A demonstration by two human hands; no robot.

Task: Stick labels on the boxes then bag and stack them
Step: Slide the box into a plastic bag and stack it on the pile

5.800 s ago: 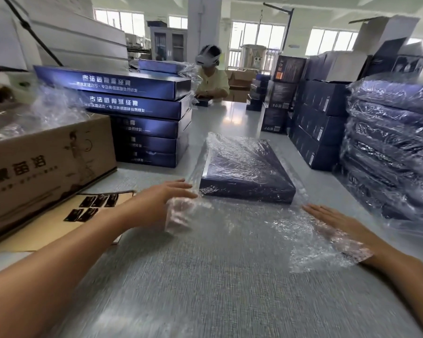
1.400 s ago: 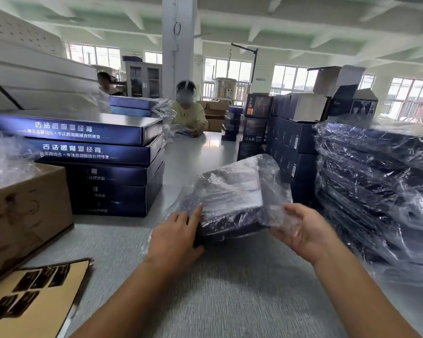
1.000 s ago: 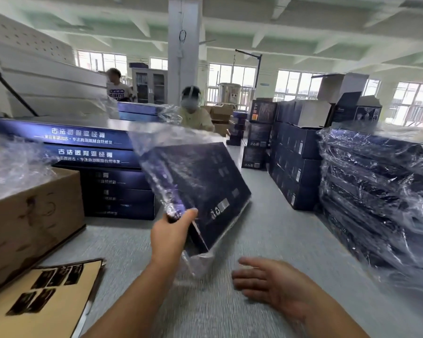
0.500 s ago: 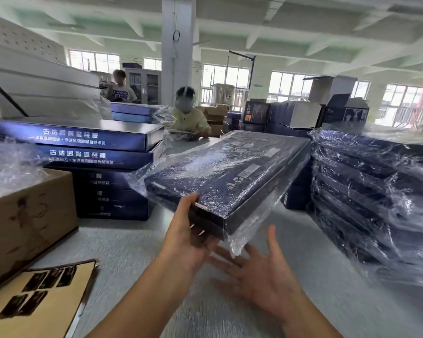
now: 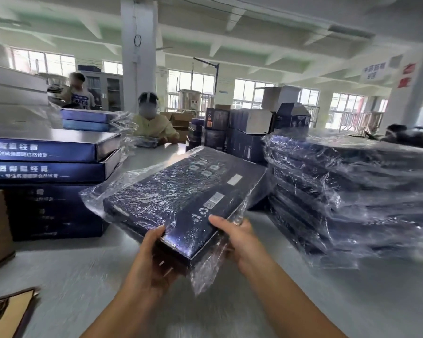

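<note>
While the bagged box [image 5: 181,198] hangs tilted above the bench [image 5: 78,272], the left grip [image 5: 154,262] and right grip [image 5: 242,240] curl round its near end. Its far corner is just beside the wrapped pile [image 5: 352,196].

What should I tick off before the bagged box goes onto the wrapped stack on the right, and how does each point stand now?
1. Grip: ok. The left hand and right hand both hold the near end of the bagged box, thumbs on top.
2. Box off the table: ok, held up and tilted.
3. Bag covers the box: ok on the faces that show.
4. Bag's loose end tucked: not ok, loose plastic hangs below the hands.
5. Label stuck on: cannot tell. Pale patches show through the plastic, but which is the label is unclear.
6. Top of the wrapped stack free: cannot tell, it is blurred.
</note>
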